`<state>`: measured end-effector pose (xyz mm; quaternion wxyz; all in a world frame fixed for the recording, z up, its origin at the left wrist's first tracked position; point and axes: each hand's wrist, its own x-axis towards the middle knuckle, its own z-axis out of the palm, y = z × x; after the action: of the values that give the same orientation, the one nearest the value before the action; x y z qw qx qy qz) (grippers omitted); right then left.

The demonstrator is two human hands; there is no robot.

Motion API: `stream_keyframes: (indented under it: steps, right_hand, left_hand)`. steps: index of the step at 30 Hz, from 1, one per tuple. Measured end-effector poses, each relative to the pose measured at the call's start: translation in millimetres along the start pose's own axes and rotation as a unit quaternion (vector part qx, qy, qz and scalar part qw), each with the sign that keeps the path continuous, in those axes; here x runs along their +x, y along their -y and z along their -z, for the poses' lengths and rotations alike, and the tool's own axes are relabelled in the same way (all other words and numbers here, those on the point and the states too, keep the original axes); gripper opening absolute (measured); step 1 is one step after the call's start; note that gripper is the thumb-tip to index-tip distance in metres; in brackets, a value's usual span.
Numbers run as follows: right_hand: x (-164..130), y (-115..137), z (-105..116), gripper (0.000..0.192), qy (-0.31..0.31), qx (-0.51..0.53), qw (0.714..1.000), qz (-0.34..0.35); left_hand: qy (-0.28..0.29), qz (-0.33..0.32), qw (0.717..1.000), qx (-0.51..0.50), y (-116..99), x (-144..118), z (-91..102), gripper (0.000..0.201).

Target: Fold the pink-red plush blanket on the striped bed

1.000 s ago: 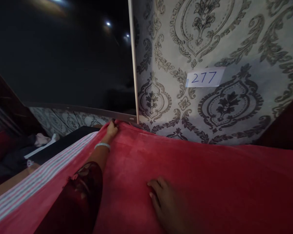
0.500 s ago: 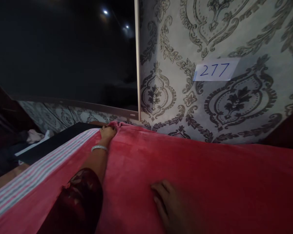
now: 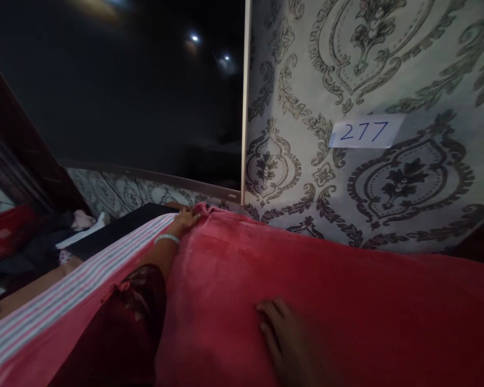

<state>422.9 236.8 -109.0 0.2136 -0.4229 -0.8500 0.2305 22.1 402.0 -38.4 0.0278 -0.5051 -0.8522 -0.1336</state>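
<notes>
Red plush blanket (image 3: 306,290) covers the lower frame from left to right, its pink-and-grey striped border (image 3: 64,301) running along the lower left edge. At the far corner, left of centre, the left hand (image 3: 187,219), a pale bangle (image 3: 166,238) on its wrist, rests on the bunched blanket corner with fingers curled over it. Behind stands a dark screen (image 3: 125,97) in the upper left. Lower centre, the right hand (image 3: 288,344) lies flat and released on the blanket. On the patterned wallpaper (image 3: 427,64) to the right sits a label reading 277 (image 3: 365,132).

Bed (image 3: 32,293) covered by red blanket (image 3: 347,301) with striped edge (image 3: 76,293)
</notes>
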Motion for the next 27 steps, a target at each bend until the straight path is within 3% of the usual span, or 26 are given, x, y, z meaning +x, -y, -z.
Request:
stream_keyframes:
  steps: [5,9,18,23,27]
  right_hand:
    - [-1.3,1.1,1.2,0.037,-0.008,0.011,1.0,0.006]
    - [-0.3,-1.5,-0.5,0.037,0.0,0.023,1.0,0.007]
    - [-2.5,7.9,10.0,0.038,0.016,0.005,1.0,-0.011]
    - [0.2,12.9,13.4,0.036,0.014,0.007,1.0,-0.012]
    - [4.2,22.5,17.9,0.033,0.003,0.0,1.0,-0.005]
  left_hand:
    - [-0.037,0.08,0.994,0.062,37.2,-33.9,27.3,0.047]
    - [-0.013,0.081,0.995,0.059,51.2,-47.8,21.3,0.044]
    - [-0.049,0.124,0.991,0.029,52.6,-31.7,4.2,0.04]
    - [-0.091,0.133,0.986,0.032,56.1,-42.8,17.3,0.041]
    - [-0.088,0.059,0.993,0.046,29.2,-56.9,34.3,0.041]
